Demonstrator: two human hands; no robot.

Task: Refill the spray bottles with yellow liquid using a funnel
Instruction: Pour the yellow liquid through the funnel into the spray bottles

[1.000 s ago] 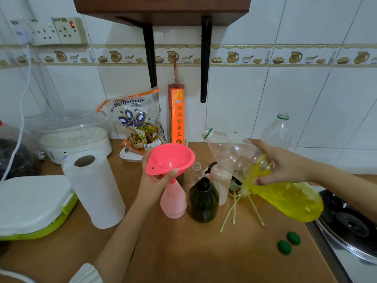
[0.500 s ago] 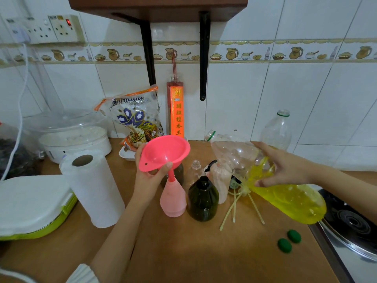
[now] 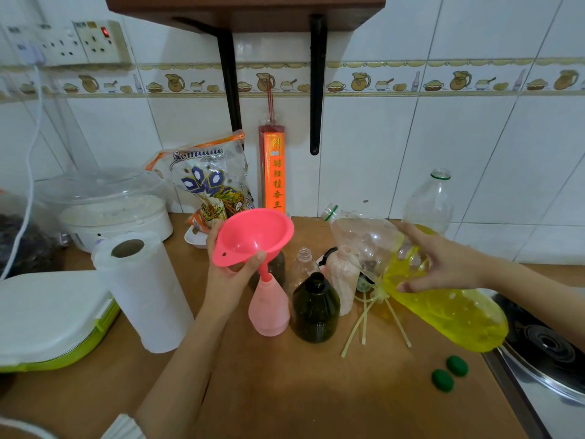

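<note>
Since the earlier frame: pink funnel [image 3: 253, 236] tilted further, spout in pink spray bottle [image 3: 269, 307], centre tabletop [image 3: 285, 391]. Left hand [image 3: 228, 274] grips funnel rim. Right hand [image 3: 443, 261] clasps tipped clear bottle [image 3: 411, 274], right; yellow liquid [image 3: 449, 312] pooled at its base.

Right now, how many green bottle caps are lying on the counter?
2. Both lie side by side on the counter near the stove at the lower right: one green cap nearer the camera, the other green cap just behind it. More may be hidden behind the bottles.
</note>
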